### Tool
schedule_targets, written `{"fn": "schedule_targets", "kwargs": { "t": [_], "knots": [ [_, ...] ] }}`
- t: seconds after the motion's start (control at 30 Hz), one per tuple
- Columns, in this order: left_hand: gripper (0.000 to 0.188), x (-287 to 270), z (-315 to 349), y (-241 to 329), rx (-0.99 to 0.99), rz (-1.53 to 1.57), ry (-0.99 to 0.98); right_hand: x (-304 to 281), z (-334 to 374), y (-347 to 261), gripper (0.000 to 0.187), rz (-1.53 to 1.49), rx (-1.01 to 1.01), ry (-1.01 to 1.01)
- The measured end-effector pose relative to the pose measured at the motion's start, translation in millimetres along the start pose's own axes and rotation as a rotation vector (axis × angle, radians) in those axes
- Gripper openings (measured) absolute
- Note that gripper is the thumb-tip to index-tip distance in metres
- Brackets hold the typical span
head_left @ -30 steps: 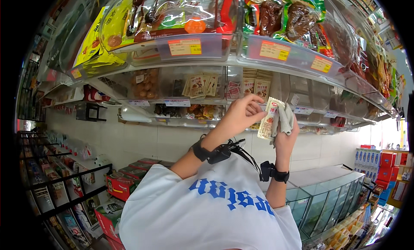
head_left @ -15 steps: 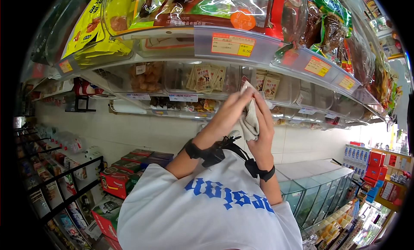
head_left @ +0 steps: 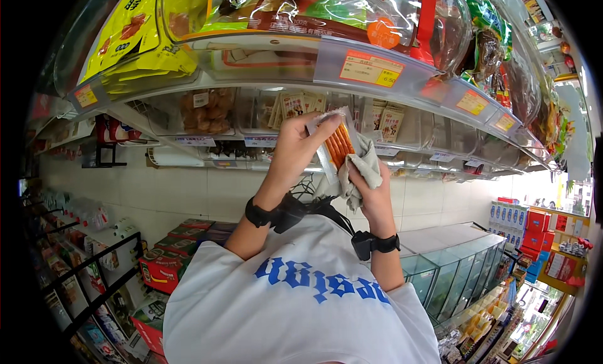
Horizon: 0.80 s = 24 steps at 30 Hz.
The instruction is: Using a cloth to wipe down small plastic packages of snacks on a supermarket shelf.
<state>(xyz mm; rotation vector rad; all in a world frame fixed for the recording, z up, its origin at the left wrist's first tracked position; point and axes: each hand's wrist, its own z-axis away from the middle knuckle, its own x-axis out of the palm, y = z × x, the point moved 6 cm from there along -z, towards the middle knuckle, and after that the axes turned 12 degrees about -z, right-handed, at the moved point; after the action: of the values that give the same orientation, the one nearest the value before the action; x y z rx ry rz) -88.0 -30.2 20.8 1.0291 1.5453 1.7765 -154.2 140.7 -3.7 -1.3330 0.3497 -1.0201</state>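
Note:
Pinched between the thumb and fingers of my left hand (head_left: 292, 141) is a flat clear snack packet (head_left: 339, 145) with several orange-red strips inside. It is tilted, with its broad side showing. My right hand (head_left: 375, 199) is closed on a crumpled light grey cloth (head_left: 364, 166), which presses against the packet's lower right side. Part of the cloth hangs below the packet. Both hands are in front of the lower shelf, where small beige packets (head_left: 294, 106) lie in a clear bin on the left and similar packets (head_left: 388, 120) on the right.
An upper shelf edge (head_left: 251, 65) with price tags juts out above my hands and carries yellow bags (head_left: 129, 34) and other wrapped foods. Red boxes (head_left: 164, 266) are stacked at the lower left beside a black rack (head_left: 94, 279). Glass cases (head_left: 449, 260) stand at the right.
The packet has turned so its broad face and contents show. My left hand has moved left to its upper edge, and the cloth now lies at its lower right instead of between my palms.

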Motion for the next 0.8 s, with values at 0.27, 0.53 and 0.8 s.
{"fn": "schedule_targets", "kwargs": {
  "t": [0.27,0.53,0.8],
  "knots": [
    [0.029,-11.9,9.2,8.4,-0.013,0.142,-0.096,14.7,-3.8,-1.9,0.040,0.018,-0.157,0.007],
    [0.027,-20.7,11.3,2.8,-0.044,0.281,-0.080,42.9,7.1,-11.8,0.040,0.196,-0.228,-0.066],
    [0.026,-27.7,15.8,6.2,-0.021,0.250,-0.008,46.5,12.0,-10.3,0.044,0.163,-0.182,-0.111]
  ]
}}
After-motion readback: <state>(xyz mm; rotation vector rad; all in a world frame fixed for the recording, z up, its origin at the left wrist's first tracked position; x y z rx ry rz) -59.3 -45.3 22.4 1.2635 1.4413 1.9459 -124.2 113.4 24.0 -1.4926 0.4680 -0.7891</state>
